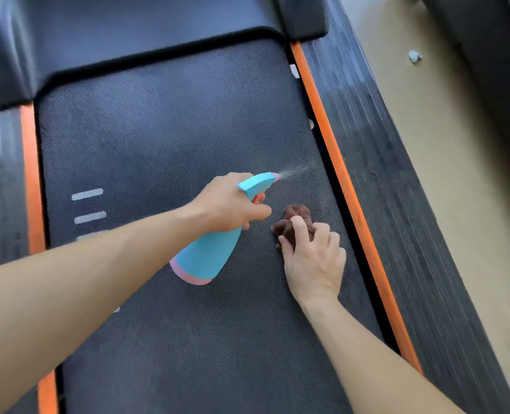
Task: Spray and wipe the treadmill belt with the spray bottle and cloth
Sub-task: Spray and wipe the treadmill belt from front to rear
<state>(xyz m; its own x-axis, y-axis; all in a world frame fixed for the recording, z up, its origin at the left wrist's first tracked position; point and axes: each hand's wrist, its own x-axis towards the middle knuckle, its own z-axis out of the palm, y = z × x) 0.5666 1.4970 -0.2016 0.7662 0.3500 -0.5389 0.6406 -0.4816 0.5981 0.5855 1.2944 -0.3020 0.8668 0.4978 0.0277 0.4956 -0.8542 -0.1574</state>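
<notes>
Mist [296,171] from the spray bottle [208,252], left hand [229,201] wrapped round its neck, lands on the treadmill belt [173,138] just ahead of the bunched cloth [296,217] the right hand [313,261] grips with curled fingers, so wiping looks like a short push forward.

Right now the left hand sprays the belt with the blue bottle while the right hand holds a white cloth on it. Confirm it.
One error: the head view shows the cloth is brown, not white. The left hand, blue bottle, belt and right hand are as stated.
</notes>
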